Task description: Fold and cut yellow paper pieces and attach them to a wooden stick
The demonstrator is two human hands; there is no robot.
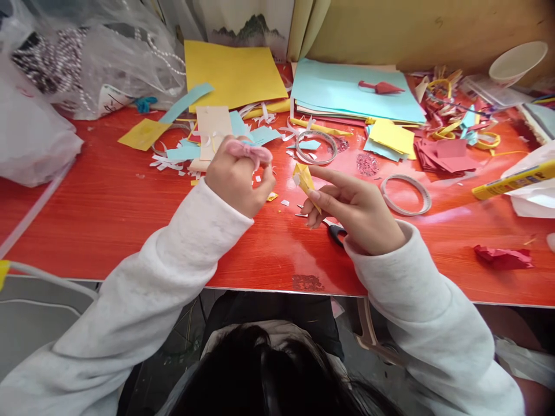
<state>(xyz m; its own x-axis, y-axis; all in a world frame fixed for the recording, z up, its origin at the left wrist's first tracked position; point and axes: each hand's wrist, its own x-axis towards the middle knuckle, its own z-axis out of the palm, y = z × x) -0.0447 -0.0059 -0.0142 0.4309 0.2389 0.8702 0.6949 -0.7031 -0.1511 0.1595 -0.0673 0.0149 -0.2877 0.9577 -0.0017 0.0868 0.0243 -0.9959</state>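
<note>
My right hand (342,202) pinches a folded piece of yellow paper (304,177) between thumb and fingers, above the red table. A small white bit clings to the paper's left side. To the left, my left hand (240,179) is raised with its fingers curled inward, apart from the yellow paper. A pink fabric bow (249,151) lies across the back of its fingers. Whatever is inside that hand, if anything, is hidden. Scissors (335,231) with black handles lie partly under my right hand. Small paper scraps (284,203) are scattered between the hands.
Tape rolls (405,195) lie behind and right of my hands. Further back are yellow sheets (234,75), blue sheets (347,86), red paper squares (448,155) and a paper cup (518,62). A yellow glue stick (515,179) is at right, plastic bags (34,127) at left.
</note>
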